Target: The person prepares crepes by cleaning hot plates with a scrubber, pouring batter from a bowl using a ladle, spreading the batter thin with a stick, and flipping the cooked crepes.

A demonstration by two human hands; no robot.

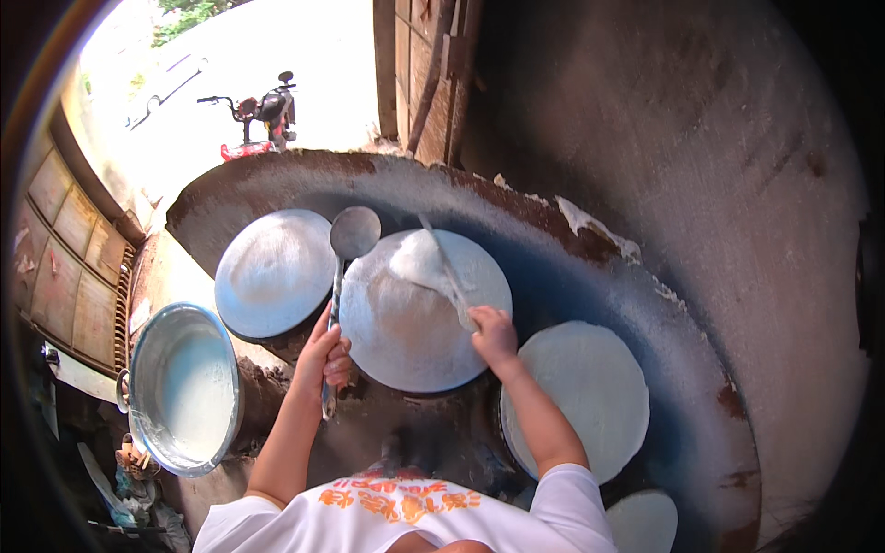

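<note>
The right hand (494, 336), at the middle griddle's three to four o'clock, is closed around a thin pale stick (448, 268) that points toward eleven o'clock. The left hand (323, 361), at that griddle's eight o'clock, has its fingers wrapped around the handle of a metal ladle (355, 232), the round bowl raised just past twelve o'clock from the fist. Between the hands is the round middle griddle (396, 341), a white wet-looking patch (417, 261) at its twelve o'clock; the stick crosses the patch's right side, though whether they touch I cannot tell. Farther out from this griddle, a second round griddle (274, 276) sits between nine and ten o'clock, and a basin (227, 336) of whitish liquid (195, 396) at eight. At four o'clock a pale round sheet (583, 401) covers another griddle, and between four and five a smaller pale disc (645, 523) shows. Beyond the curved counter (687, 369), a wooden door (426, 83) stands at twelve and a scooter (267, 115) at eleven.
</note>
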